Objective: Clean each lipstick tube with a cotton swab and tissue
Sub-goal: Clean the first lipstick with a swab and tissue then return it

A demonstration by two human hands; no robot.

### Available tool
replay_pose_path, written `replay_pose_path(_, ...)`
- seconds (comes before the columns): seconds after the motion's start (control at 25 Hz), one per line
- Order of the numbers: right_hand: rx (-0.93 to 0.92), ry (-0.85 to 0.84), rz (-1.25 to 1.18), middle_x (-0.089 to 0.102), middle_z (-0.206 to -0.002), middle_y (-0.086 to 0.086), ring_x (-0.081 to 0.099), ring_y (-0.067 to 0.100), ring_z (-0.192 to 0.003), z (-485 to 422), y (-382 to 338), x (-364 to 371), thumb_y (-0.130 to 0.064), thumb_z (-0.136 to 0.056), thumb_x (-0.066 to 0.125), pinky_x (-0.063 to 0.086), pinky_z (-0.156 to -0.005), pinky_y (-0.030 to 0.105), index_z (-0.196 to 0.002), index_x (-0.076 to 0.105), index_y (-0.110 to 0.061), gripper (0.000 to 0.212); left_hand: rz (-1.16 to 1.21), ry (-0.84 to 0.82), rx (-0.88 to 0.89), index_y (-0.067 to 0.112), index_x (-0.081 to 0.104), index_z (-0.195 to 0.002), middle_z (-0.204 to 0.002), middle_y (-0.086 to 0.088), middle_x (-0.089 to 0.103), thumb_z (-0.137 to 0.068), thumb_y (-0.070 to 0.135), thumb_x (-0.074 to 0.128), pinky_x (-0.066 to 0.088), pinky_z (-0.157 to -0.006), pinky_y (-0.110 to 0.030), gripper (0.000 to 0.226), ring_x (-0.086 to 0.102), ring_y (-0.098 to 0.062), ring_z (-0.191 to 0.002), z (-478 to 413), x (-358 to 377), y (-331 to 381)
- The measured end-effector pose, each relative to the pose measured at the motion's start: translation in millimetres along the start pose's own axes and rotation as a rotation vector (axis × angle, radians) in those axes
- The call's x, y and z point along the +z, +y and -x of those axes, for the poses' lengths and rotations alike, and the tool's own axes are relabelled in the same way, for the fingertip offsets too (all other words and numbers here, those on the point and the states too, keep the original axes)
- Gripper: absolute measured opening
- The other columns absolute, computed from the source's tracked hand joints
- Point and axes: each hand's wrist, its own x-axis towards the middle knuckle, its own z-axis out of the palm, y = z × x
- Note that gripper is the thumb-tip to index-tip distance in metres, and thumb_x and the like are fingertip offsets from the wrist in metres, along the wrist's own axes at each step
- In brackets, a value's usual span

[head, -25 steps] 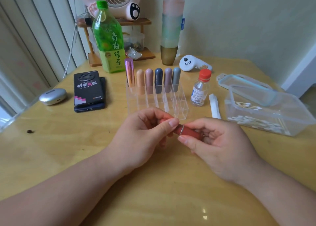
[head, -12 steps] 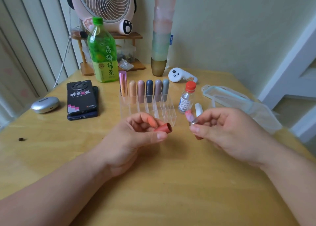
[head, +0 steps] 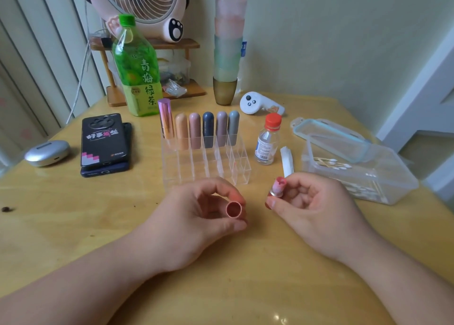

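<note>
My left hand (head: 196, 216) pinches a red lipstick cap (head: 234, 209), its open mouth turned toward me. My right hand (head: 317, 209) grips the uncapped lipstick tube (head: 278, 188), whose pink stick and silver collar poke up past my thumb. The two hands are a little apart above the table. Behind them a clear acrylic organiser (head: 208, 162) holds several capped lipsticks (head: 195, 130) in its back row. A folded white tissue (head: 287, 161) lies right of it. Cotton swabs (head: 331, 163) lie in an open clear box (head: 363, 177).
A small bottle with a red cap (head: 268, 140) stands beside the organiser. The box lid (head: 329, 138) leans on the box. Two stacked phones (head: 104, 143), a silver case (head: 46, 152), a green tea bottle (head: 136, 66), stacked cups (head: 227, 54), a white controller (head: 260, 103) and a fan (head: 145, 7) sit farther back.
The lipstick was closed between both hands a second ago. My left hand pulled the cap off to the left, and the cap's mouth now faces me. The view has shifted.
</note>
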Motion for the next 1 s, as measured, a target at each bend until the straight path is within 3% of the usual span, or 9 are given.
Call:
replay_pose_path(0.16, 0.014, -0.084, 0.118, 0.041, -0.041, -0.017, 0.034, 0.002, -0.040, -1, 0, 4, -0.002, -0.083, 0.074, 0.030, -0.045, 0.009, -0.081, 0.068, -0.007, 0.008, -0.201, 0.045, 0.025, 0.022, 0.069, -0.083, -0.087, 0.001, 0.071, -0.073, 0.016, 0.082, 0.056, -0.085, -0.043, 0.017, 0.070, -0.022, -0.084, -3, 4, -1)
replay_pose_path(0.36, 0.076, -0.107, 0.217, 0.036, -0.039, -0.014, 0.027, 0.006, -0.044, -4, -1, 4, -0.014, -0.083, 0.077, 0.028, -0.044, 0.019, -0.078, 0.067, -0.015, 0.010, -0.519, 0.131, 0.022, 0.034, 0.068, -0.082, -0.087, 0.017, 0.069, -0.076, 0.021, 0.083, 0.052, -0.076, -0.022, 0.021, 0.065, -0.007, -0.082, -2, 5, 2)
replay_pose_path(0.48, 0.063, -0.113, 0.256, 0.036, -0.039, -0.014, 0.028, 0.008, -0.045, -4, -1, 3, -0.016, -0.081, 0.078, 0.029, -0.045, 0.023, -0.079, 0.067, -0.018, 0.012, -0.544, 0.144, -0.020, 0.035, 0.067, -0.085, -0.087, 0.023, 0.069, -0.077, 0.023, 0.083, 0.051, -0.072, -0.016, 0.021, 0.065, -0.002, -0.078, -3, 6, 4)
replay_pose_path(0.6, 0.060, -0.143, 0.285, 0.050, -0.047, -0.016, 0.034, 0.010, -0.046, -3, -2, -2, -0.019, -0.076, 0.083, 0.032, -0.047, 0.024, -0.087, 0.067, -0.025, 0.021, -0.529, 0.138, -0.003, 0.033, 0.067, -0.085, -0.086, 0.018, 0.070, -0.077, 0.022, 0.082, 0.052, -0.075, -0.020, 0.021, 0.068, -0.005, -0.081, -3, 3, 1)
replay_pose_path(0.68, 0.050, -0.198, 0.271, 0.064, -0.064, -0.006, 0.040, 0.008, -0.047, -2, -2, -8, -0.017, -0.075, 0.082, 0.038, -0.050, 0.025, -0.095, 0.067, -0.029, 0.027, -0.511, 0.147, 0.009, 0.033, 0.066, -0.083, -0.084, 0.016, 0.069, -0.076, 0.021, 0.083, 0.051, -0.070, -0.018, 0.022, 0.066, -0.007, -0.078, -3, 1, -1)
replay_pose_path(0.76, 0.047, -0.234, 0.251, 0.067, -0.076, 0.008, 0.051, 0.008, -0.053, -2, 2, -14, -0.011, -0.073, 0.067, 0.042, -0.056, 0.025, -0.099, 0.068, -0.030, 0.032, -0.547, 0.153, 0.046, 0.033, 0.067, -0.080, -0.085, 0.016, 0.065, -0.074, 0.023, 0.085, 0.044, -0.066, -0.011, 0.021, 0.062, -0.007, -0.076, -4, 1, -2)
replay_pose_path(0.84, 0.069, -0.206, 0.200, 0.067, -0.074, 0.005, 0.057, 0.021, -0.063, -4, 8, -19, -0.009, -0.068, 0.054, 0.043, -0.058, 0.028, -0.098, 0.068, -0.027, 0.038, -0.614, 0.146, 0.081, 0.034, 0.070, -0.081, -0.088, 0.016, 0.062, -0.074, 0.027, 0.084, 0.041, -0.066, -0.009, 0.017, 0.059, -0.006, -0.080, -6, 2, -2)
replay_pose_path(0.88, 0.074, -0.176, 0.172, 0.066, -0.072, 0.003, 0.054, 0.025, -0.062, -4, 11, -19, -0.009, -0.067, 0.052, 0.042, -0.057, 0.029, -0.097, 0.068, -0.026, 0.038, -0.631, 0.139, 0.096, 0.035, 0.071, -0.084, -0.087, 0.016, 0.061, -0.076, 0.030, 0.083, 0.041, -0.067, -0.009, 0.015, 0.058, -0.006, -0.081, -6, 2, -2)
replay_pose_path(1.0, 0.061, -0.065, 0.138, 0.067, -0.075, 0.007, 0.046, 0.013, -0.052, -1, 18, -16, 0.000, -0.073, 0.053, 0.040, -0.050, 0.024, -0.090, 0.069, -0.024, 0.033, -0.647, 0.106, 0.129, 0.036, 0.073, -0.094, -0.085, 0.014, 0.059, -0.084, 0.037, 0.074, 0.040, -0.069, -0.010, 0.011, 0.057, -0.004, -0.081, -4, 1, 1)
